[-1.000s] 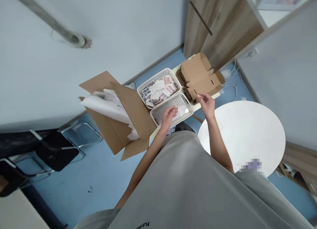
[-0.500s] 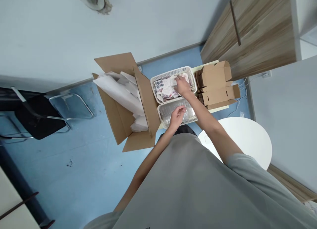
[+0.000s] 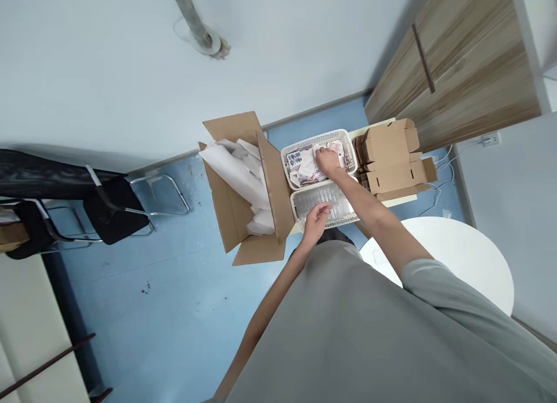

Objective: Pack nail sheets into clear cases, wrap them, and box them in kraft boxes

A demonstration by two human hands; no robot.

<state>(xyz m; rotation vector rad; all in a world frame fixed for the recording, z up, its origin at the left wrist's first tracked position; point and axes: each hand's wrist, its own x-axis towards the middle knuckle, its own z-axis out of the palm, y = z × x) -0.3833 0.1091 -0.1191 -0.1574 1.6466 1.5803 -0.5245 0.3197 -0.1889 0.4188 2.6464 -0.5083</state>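
My right hand (image 3: 328, 161) is down on the pile of small printed packets (image 3: 307, 166) in the far white basket (image 3: 289, 147). Its fingers are bent and point down, and they hide what is under them, so I can't tell if they pinch a packet or only touch the top. The pile lies right under my fingertips and spreads out to the left of them. A packet with blue spots (image 3: 295, 159) sits a little way off on that left side.

The far basket's long side runs across in front of me, tipped a bit away on the right. My right hand is the nearer one to the pile. My left hand (image 3: 317, 220) is closer to my body, by the near white basket (image 3: 295, 211) of clear plastic packs (image 3: 311, 200). Its fingers are loosely bent, and I can't tell if they hold anything.
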